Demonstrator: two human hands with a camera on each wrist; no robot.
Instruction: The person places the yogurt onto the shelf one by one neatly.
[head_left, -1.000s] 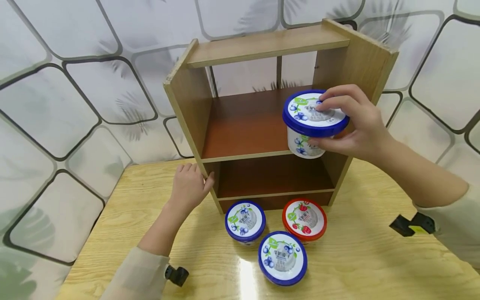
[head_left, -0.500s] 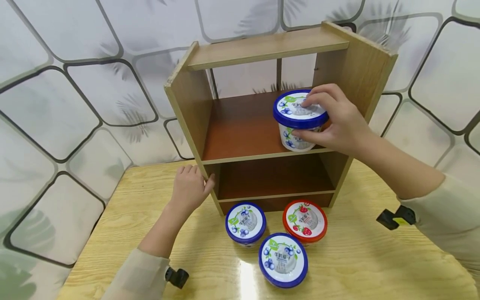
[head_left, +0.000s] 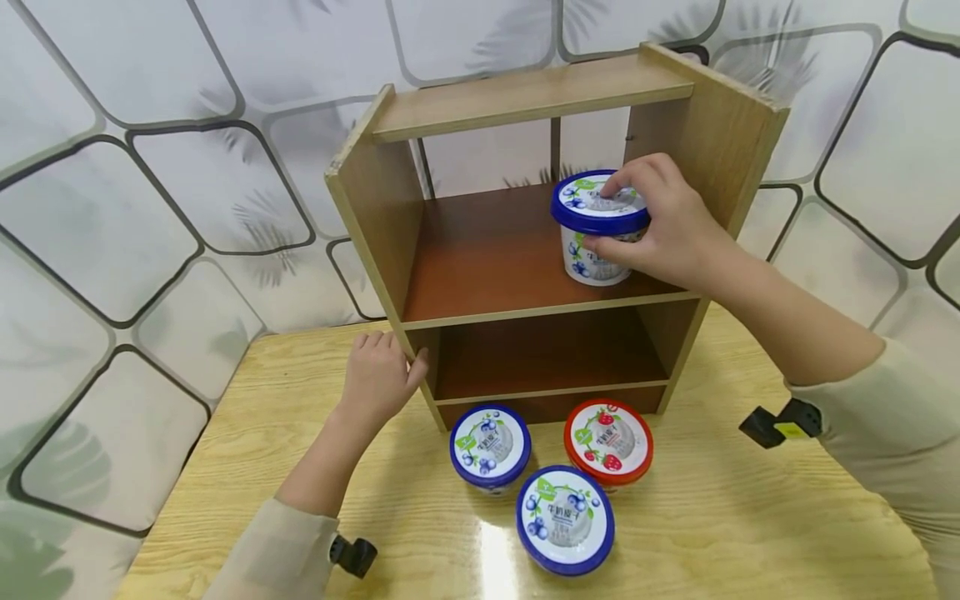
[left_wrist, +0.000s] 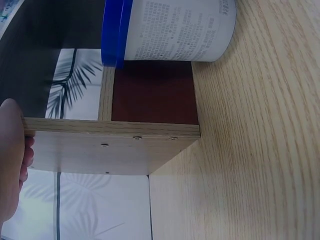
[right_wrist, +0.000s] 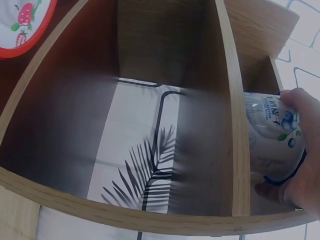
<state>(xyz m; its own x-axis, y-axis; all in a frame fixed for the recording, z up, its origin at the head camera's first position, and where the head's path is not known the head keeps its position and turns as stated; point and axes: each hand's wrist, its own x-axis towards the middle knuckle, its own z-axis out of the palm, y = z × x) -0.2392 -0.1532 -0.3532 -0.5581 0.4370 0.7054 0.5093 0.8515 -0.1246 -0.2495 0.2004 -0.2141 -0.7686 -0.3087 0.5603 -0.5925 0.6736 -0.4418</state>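
My right hand point(head_left: 678, 233) grips a white tub with a blue lid and blueberry print point(head_left: 592, 262), fingers over the lid and thumb on its front. The tub is upright inside the upper compartment of a wooden shelf unit point(head_left: 480, 304), toward the right side. Whether its base touches the board cannot be told. In the right wrist view, the shelf board's edge partly hides this tub point(right_wrist: 275, 132). My left hand point(head_left: 378, 375) pinches the front edge of the unit's left side panel point(left_wrist: 100, 145), thumb inside and fingers outside.
Two blue-lidded tubs point(head_left: 491, 446) and a red-lidded strawberry tub point(head_left: 609, 442) stand on the wooden table point(head_left: 712, 500) before the unit. A top board point(head_left: 532, 96) spans above the upper compartment. Behind stands a patterned wall covering point(head_left: 217, 183).
My right hand has carried the blue-lidded tub leftward and then deeper into the upper compartment, from in front of the unit. The left hand keeps its place on the side panel.
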